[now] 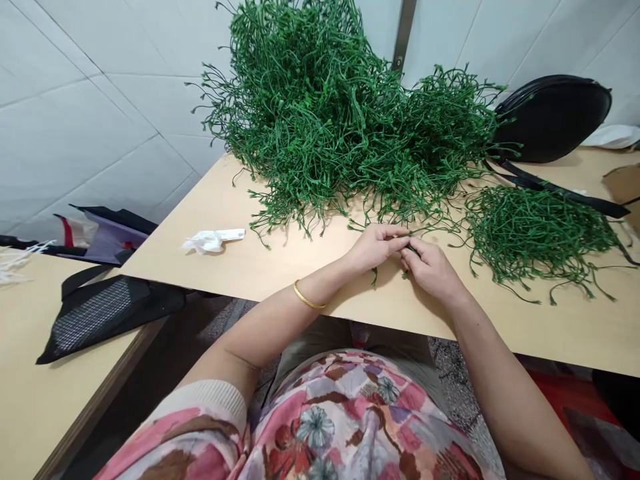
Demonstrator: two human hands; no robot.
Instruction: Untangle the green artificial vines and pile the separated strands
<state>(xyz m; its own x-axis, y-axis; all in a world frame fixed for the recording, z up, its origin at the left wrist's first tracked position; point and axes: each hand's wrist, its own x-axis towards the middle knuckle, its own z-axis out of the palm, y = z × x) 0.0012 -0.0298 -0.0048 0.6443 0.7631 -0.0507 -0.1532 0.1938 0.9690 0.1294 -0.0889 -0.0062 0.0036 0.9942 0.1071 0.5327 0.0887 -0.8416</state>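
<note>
My left hand and my right hand meet over the table, fingertips touching. Both are closed on a thin green artificial stem, whose ends poke out below and beside the fingers; most of it is hidden. Just beyond my hands rises a large tangled heap of green artificial stems, with loose ones trailing toward my fingers. To the right of my right hand lies a smaller, flatter pile of the same stems.
A crumpled white tissue lies at the table's left. A black bag with a strap stands at the back right, by a cardboard piece. Another black mesh bag rests on the left table. A tiled wall closes off the back.
</note>
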